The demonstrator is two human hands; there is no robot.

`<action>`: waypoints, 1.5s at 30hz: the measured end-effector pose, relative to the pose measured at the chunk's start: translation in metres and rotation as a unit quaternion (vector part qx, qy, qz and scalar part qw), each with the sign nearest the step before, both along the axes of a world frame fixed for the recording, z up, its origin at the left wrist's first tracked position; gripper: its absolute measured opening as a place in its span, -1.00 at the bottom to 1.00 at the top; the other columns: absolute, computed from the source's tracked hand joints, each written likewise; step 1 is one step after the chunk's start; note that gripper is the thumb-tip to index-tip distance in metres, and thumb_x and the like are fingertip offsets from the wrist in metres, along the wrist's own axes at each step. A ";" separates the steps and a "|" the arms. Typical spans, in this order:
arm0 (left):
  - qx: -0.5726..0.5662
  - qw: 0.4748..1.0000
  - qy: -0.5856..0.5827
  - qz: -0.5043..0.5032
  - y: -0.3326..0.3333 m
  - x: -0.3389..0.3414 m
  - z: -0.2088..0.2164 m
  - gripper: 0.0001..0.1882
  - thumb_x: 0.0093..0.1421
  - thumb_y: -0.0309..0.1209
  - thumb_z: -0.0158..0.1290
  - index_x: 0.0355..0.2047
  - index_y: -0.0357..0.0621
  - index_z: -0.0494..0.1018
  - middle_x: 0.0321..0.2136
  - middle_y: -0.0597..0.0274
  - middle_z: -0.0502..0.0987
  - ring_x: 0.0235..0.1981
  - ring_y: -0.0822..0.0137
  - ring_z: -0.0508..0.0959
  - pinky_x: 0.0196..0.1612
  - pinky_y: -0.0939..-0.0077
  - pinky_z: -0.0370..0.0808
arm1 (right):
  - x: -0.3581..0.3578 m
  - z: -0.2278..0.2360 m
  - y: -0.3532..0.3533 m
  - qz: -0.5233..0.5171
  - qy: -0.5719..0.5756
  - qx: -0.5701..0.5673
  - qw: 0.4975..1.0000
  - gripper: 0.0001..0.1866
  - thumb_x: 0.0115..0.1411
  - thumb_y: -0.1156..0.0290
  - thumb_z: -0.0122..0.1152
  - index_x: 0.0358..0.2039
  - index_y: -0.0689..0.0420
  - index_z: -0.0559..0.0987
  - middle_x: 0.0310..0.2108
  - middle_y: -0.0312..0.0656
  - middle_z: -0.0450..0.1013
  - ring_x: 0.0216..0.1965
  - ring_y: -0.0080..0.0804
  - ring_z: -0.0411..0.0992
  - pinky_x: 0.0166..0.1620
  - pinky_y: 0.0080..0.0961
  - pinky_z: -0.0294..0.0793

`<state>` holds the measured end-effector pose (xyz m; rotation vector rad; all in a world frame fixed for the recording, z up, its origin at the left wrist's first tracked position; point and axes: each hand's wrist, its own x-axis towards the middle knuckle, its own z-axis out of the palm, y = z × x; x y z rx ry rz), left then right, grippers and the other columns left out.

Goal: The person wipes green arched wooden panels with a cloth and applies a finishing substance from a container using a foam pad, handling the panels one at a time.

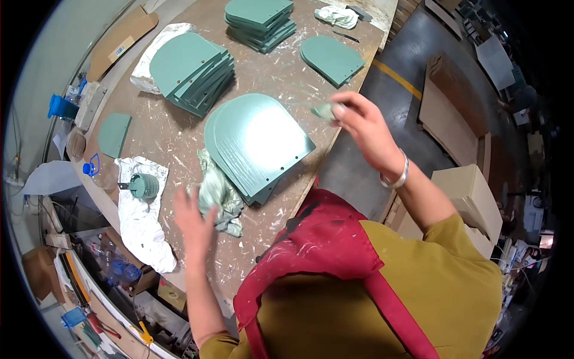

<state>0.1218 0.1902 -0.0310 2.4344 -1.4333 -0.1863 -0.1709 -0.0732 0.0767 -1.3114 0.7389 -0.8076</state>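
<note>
My right hand (365,122) is raised off the table's right edge. Its fingers pinch a small pale-green wad (324,111), perhaps cloth, slightly blurred. My left hand (194,222) is open with fingers spread, beside a crumpled green-stained rag (219,192); whether it touches the rag I cannot tell. Between my hands lies a stack of green round-ended panels (257,140), the top one shiny and with small holes along its straight edge. Left of my left hand, a green-smeared pot (143,186) stands on a white cloth (140,221).
The paint-spattered brown table (269,230) also bears two taller panel stacks (188,69) (260,21). One panel group (332,58) lies at the right edge, a single panel (113,134) at the left. Cardboard boxes (472,194) stand on the floor to the right.
</note>
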 end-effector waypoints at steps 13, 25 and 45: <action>-0.137 0.961 -0.076 -0.230 -0.082 -0.101 0.116 -0.40 -0.02 -0.42 0.21 0.11 -0.05 0.44 0.01 -0.04 0.46 0.06 -0.04 0.46 0.08 0.11 0.39 | 0.141 -0.024 -0.031 0.169 -0.034 0.324 0.930 -0.63 0.26 0.17 0.23 -0.08 0.19 0.55 -0.20 -0.24 0.53 -0.22 -0.52 0.45 -0.02 -0.54 0.47; -0.182 0.937 -0.050 -0.293 -0.052 -0.107 0.053 -0.51 0.02 -0.50 0.05 0.03 -0.12 0.51 -0.01 0.14 0.54 0.03 0.04 0.52 0.06 0.15 0.41 | 0.142 -0.042 -0.045 0.217 -0.041 0.201 0.954 -0.82 0.30 0.28 0.20 -0.28 0.13 0.49 -0.28 -0.29 0.51 -0.31 -0.54 0.51 -0.09 -0.57 0.57; -0.179 0.983 0.022 -0.046 -0.087 -0.051 0.062 -0.57 0.18 -0.40 0.13 0.04 -0.32 0.42 -0.23 -0.10 0.47 -0.10 -0.11 0.47 0.04 0.14 0.39 | 0.124 -0.039 0.042 0.087 -0.206 0.193 0.955 -0.78 0.34 0.27 0.07 -0.14 0.14 0.48 -0.15 -0.27 0.49 -0.13 -0.52 0.40 0.02 -0.46 0.35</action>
